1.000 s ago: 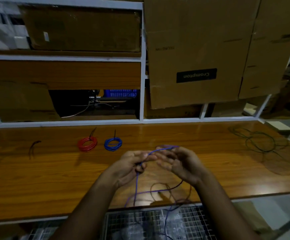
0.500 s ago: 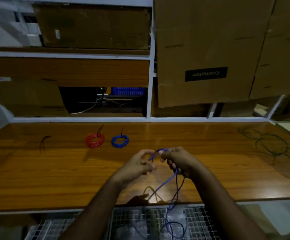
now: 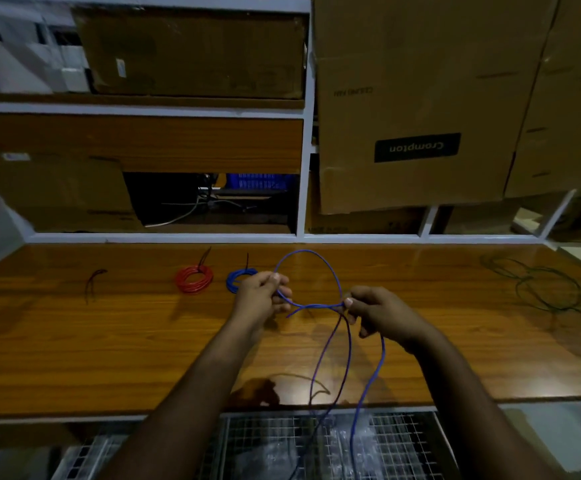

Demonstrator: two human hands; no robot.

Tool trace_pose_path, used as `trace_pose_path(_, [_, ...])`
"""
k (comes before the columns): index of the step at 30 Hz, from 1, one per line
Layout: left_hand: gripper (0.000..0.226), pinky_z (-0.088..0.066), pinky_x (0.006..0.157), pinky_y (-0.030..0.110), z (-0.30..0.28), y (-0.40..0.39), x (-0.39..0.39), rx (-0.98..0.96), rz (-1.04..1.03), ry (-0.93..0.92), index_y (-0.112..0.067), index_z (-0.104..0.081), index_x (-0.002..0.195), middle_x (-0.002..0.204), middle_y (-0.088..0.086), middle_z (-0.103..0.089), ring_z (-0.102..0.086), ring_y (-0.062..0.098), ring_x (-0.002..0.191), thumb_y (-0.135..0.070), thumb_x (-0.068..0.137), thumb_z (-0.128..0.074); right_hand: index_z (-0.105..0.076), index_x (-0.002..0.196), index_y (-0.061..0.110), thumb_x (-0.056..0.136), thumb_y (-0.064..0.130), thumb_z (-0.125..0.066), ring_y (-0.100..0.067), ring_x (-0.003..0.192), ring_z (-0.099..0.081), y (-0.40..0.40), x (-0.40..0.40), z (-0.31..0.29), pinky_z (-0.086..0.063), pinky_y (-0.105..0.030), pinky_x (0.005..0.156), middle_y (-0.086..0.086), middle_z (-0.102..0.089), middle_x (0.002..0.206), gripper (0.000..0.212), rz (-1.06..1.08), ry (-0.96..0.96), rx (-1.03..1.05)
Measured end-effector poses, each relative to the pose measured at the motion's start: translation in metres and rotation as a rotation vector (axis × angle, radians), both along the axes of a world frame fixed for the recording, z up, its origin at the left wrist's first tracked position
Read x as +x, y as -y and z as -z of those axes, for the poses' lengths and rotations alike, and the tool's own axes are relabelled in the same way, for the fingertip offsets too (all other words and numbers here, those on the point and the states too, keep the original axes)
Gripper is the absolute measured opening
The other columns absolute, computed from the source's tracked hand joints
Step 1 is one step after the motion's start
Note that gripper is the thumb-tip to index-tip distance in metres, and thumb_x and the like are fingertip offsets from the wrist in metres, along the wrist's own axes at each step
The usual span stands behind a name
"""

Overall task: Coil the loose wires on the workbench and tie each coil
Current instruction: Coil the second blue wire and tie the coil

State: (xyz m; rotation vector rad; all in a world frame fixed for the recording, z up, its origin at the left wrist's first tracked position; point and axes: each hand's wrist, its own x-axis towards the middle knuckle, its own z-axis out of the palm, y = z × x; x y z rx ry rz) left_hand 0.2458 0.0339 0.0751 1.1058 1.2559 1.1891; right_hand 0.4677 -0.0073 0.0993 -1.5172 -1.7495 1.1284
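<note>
A loose blue wire (image 3: 311,258) arches in a single loop between my two hands above the wooden workbench (image 3: 109,341). My left hand (image 3: 263,294) pinches one side of the loop. My right hand (image 3: 375,313) pinches the spot where the loop crosses itself. Below the right hand, the wire's long strands hang down over the bench's front edge. A tied red coil (image 3: 193,278) and a tied blue coil (image 3: 235,280) lie at the back, the blue one partly behind my left hand. A loose dark green wire (image 3: 538,289) sprawls at the far right.
A short dark tie (image 3: 93,282) lies at the left of the bench. Shelves with cardboard boxes (image 3: 417,98) rise behind the bench. A wire mesh basket (image 3: 316,445) sits below the front edge, under the hanging strands.
My hands have moved apart and farther back over the bench. The blue wire, bunched between them before, now spans a wide open loop.
</note>
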Motion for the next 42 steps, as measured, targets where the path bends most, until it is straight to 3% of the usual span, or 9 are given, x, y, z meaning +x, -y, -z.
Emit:
trace_pose_path(7, [0.023,-0.056,0.054,0.025,-0.002,0.004,0.006,-0.103,-0.074,0.296,-0.006,-0.056,0.097,0.084,0.016,-0.063,-0.066,0.023,0.070,-0.017,0.107,-0.038,-0.067,0.090,0.014,0.103,0.016,-0.050,-0.014,0.067,-0.056,0.002,-0.004,0.011,-0.048,-0.026,0.062,0.003,-0.064,0.080,0.021,0.024,-0.206,0.144])
trace_pose_path(11, [0.023,-0.050,0.049,0.022,-0.007,0.007,0.011,-0.142,-0.122,0.537,-0.007,-0.051,0.095,0.076,0.011,-0.056,-0.056,0.019,0.061,-0.018,0.107,-0.035,-0.063,0.084,0.020,0.103,0.018,-0.048,-0.015,0.084,-0.062,-0.001,-0.015,0.017,-0.051,-0.031,0.073,0.002,-0.065,0.090,0.024,0.071,-0.081,0.082])
trace_pose_path(15, [0.027,-0.032,0.041,0.018,-0.005,0.002,0.012,-0.154,-0.126,0.695,-0.013,-0.047,0.087,0.070,0.005,-0.046,-0.041,0.012,0.051,-0.022,0.108,-0.033,-0.051,0.093,0.008,0.104,0.011,-0.037,-0.019,0.062,-0.055,-0.002,-0.027,0.018,-0.042,-0.030,0.060,-0.013,-0.065,0.088,0.018,0.050,-0.441,-0.097])
trace_pose_path(20, [0.028,-0.029,0.038,0.019,-0.004,-0.002,0.004,-0.142,-0.175,0.796,-0.014,-0.047,0.088,0.068,0.002,-0.045,-0.039,0.009,0.047,-0.026,0.109,-0.031,-0.061,0.099,0.006,0.099,0.013,-0.041,-0.011,0.050,-0.037,-0.014,-0.026,0.029,-0.025,-0.023,0.048,-0.003,-0.048,0.066,0.021,0.150,-0.862,-0.314])
trace_pose_path(25, [0.026,-0.038,0.037,0.019,0.004,-0.005,-0.007,-0.136,-0.197,0.484,-0.008,-0.050,0.089,0.072,0.013,-0.059,-0.058,0.017,0.051,-0.016,0.108,-0.033,-0.064,0.110,0.005,0.104,0.005,-0.037,-0.008,0.053,-0.039,-0.018,-0.015,0.032,-0.030,-0.023,0.051,-0.001,-0.048,0.070,0.028,0.349,-0.810,-0.122])
trace_pose_path(30, [0.021,-0.040,0.037,0.020,0.023,0.004,-0.011,-0.308,0.059,-0.294,-0.009,-0.059,0.094,0.071,0.012,-0.067,-0.059,0.023,0.049,-0.012,0.098,-0.039,-0.062,0.103,0.007,0.104,0.007,-0.040,-0.008,0.056,-0.042,-0.014,-0.015,0.012,-0.034,-0.024,0.055,-0.004,-0.050,0.075,0.022,0.374,-0.826,0.110])
trace_pose_path(34, [0.021,-0.048,0.072,0.032,0.017,0.006,-0.012,-0.099,0.008,-0.613,-0.028,-0.060,0.082,0.087,-0.001,-0.065,-0.058,0.015,0.075,-0.025,0.097,-0.045,-0.064,0.104,0.010,0.104,0.013,-0.044,-0.013,0.065,-0.044,-0.008,-0.013,-0.001,-0.038,-0.025,0.061,-0.002,-0.055,0.080,0.020,0.313,-0.564,0.209])
trace_pose_path(38, [0.027,-0.049,0.080,0.033,-0.022,0.014,0.001,0.184,0.056,-0.400,-0.031,-0.065,0.096,0.100,-0.004,-0.069,-0.063,0.013,0.092,-0.032,0.105,-0.039,-0.066,0.104,0.014,0.103,0.015,-0.047,-0.013,0.068,-0.048,-0.001,-0.019,-0.007,-0.040,-0.025,0.063,0.002,-0.062,0.078,0.019,0.225,-0.391,0.285])
trace_pose_path(42, [0.048,-0.051,0.062,0.024,-0.059,0.022,0.009,0.070,0.466,-0.233,-0.011,-0.067,0.106,0.088,0.008,-0.073,-0.067,0.020,0.075,-0.040,0.107,-0.029,-0.068,0.102,0.018,0.100,0.015,-0.054,-0.008,0.066,-0.053,0.002,-0.029,-0.015,-0.042,-0.024,0.059,0.003,-0.067,0.079,0.015,0.123,-0.256,0.381])
